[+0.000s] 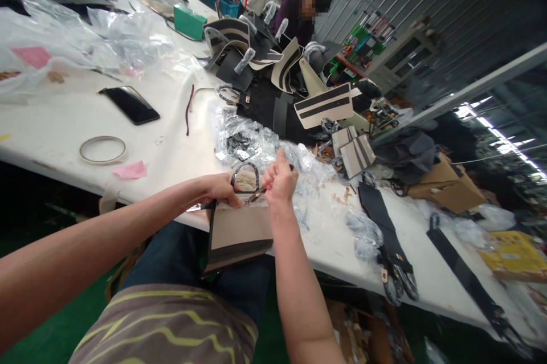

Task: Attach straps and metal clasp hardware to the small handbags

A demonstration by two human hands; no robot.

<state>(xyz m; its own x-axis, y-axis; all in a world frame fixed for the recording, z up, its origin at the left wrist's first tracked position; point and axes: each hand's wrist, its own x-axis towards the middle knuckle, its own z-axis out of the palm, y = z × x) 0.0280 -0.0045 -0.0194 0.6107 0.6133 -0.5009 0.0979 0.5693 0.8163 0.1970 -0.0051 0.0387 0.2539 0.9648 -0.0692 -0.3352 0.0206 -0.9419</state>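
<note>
A beige handbag with dark trim (239, 233) hangs over the table's front edge onto my lap. My left hand (220, 188) is closed on the bag's top edge beside its curved handle (245, 169). My right hand (280, 177) is closed in a pinch around a thin dark tool whose tip meets the bag's top near the handle. Crinkled clear plastic wrap (265, 147) lies just behind both hands.
On the white table (64, 125) lie a black phone (131, 104), a ring (102, 149), a pink paper scrap (130, 170), a green box (189, 21), black straps (384, 227) and piled beige-and-black bags (299, 96). Another person sits at the far end.
</note>
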